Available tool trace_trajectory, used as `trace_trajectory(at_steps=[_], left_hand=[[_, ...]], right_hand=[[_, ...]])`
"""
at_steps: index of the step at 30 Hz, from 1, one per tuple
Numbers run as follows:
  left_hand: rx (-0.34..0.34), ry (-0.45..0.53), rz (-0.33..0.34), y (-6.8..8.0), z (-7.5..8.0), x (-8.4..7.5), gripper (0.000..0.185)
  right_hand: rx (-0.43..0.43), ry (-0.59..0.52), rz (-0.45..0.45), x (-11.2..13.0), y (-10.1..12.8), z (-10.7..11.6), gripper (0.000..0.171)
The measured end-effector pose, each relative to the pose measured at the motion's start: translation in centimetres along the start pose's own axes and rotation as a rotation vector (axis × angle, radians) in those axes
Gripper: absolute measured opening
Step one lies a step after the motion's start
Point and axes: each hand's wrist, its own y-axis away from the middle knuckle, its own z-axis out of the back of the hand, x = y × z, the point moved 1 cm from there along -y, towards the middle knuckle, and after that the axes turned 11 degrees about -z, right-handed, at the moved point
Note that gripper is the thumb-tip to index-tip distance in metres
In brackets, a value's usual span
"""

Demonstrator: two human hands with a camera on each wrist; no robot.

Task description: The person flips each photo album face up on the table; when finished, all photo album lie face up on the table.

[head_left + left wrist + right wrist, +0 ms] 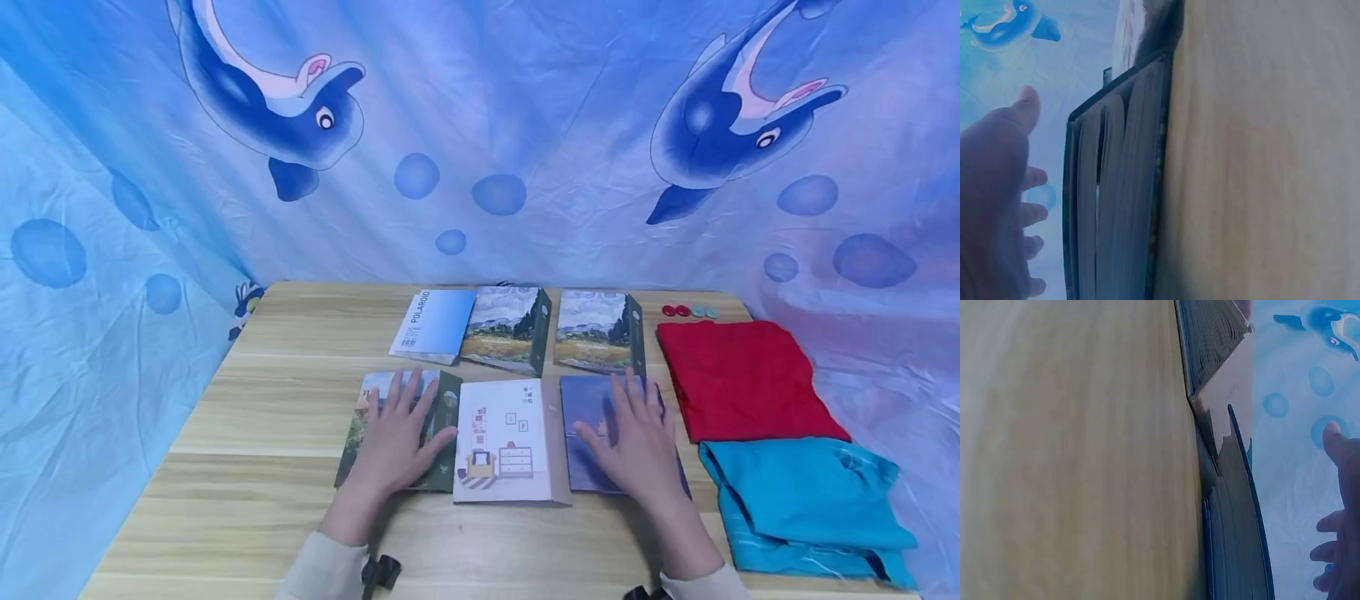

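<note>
My left hand (397, 437) is spread flat over a green landscape-cover book (442, 417) at the front left of the wooden table (262, 400). My right hand (633, 442) is spread the same way over a purple-blue book (588, 408) at the front right. A white book with a room drawing (502, 442) lies between them. In the left wrist view the left hand (997, 206) shows a gap to the book's cover and page edges (1116, 206). In the right wrist view the right hand (1341, 512) is likewise off the book's pages (1235, 537). Neither hand grips anything.
The back row holds a blue Polaroid book (435, 325) and two painted-landscape books (506, 329) (600, 329). A folded red cloth (742, 379) and a teal cloth (802, 500) lie at the right, with small red and teal discs (690, 312) behind them. Blue dolphin fabric surrounds the table.
</note>
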Motion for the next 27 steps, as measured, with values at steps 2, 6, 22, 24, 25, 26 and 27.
trace_trajectory(at_steps=[2,6,22,24,25,26,27], left_hand=[[-0.038,0.061,0.005,-0.4,0.4,0.1,0.077],[-0.13,0.184,0.011,-1.6,1.1,0.9,0.071],[-0.146,0.296,0.055,-5.4,1.8,5.3,0.064],[-0.134,0.311,0.067,-5.7,1.7,5.6,0.065],[-0.127,0.32,0.073,-5.8,1.7,5.8,0.065],[-0.12,0.333,0.081,-6.0,1.7,5.9,0.065],[-0.114,0.345,0.09,-6.2,1.5,6.1,0.065]], right_hand=[[0.025,-0.045,-0.003,0.2,-0.3,0.2,0.096],[0.066,-0.192,-0.024,0.9,-1.4,0.9,0.087],[0.177,-0.664,-0.039,6.1,-7.3,-1.1,0.052],[0.192,-0.681,-0.051,6.8,-7.9,-1.6,0.054],[0.202,-0.693,-0.055,7.2,-8.1,-1.8,0.055],[0.213,-0.702,-0.06,7.6,-8.4,-1.9,0.056],[0.223,-0.707,-0.064,7.9,-8.6,-2.0,0.057]])
